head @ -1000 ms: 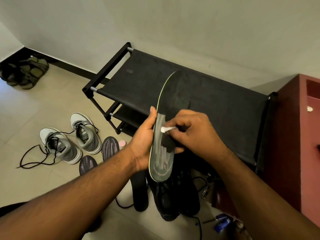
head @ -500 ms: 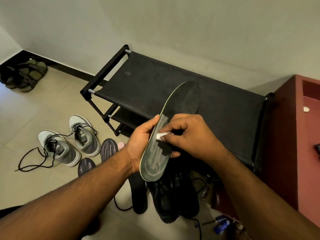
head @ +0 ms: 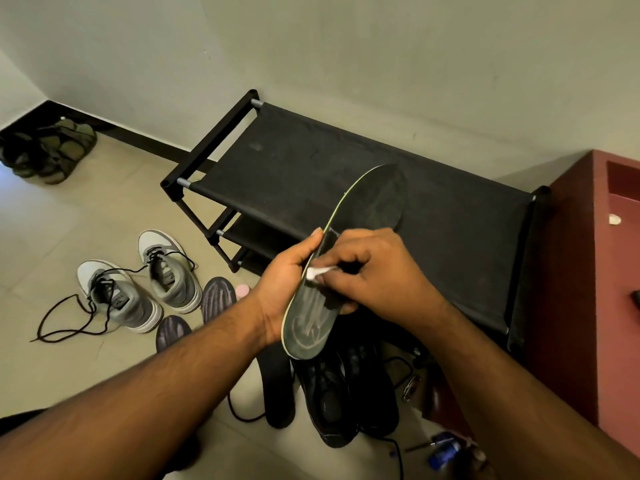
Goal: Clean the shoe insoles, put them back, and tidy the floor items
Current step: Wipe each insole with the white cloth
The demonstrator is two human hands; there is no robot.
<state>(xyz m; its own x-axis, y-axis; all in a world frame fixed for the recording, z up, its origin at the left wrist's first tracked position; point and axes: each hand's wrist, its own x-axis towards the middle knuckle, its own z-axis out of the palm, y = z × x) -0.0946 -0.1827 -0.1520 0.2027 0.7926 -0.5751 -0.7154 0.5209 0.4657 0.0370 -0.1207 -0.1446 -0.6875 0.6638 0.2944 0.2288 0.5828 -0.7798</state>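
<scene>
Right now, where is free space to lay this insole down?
The rack's top shelf is bare behind the held insole. Bare tile also lies between the sandals and the grey sneakers. It is crowded below the hands: black shoes, insoles and laces.

Black fabric-topped shoe rack (head: 311,174) on a black frame with grey tube ends, back edge along the pale wall (head: 381,64), a lower shelf visible beneath at its left end. Dusty smudges on the top panel. Dark red cabinet (head: 581,306) just beside the rack's right end, a small white round thing (head: 614,220) on its top and a dark object (head: 635,295) cut off at the frame's right edge. Black skirting (head: 138,136) along the wall's foot, running into the far left corner. Beige tiled floor (head: 86,220) below.
</scene>
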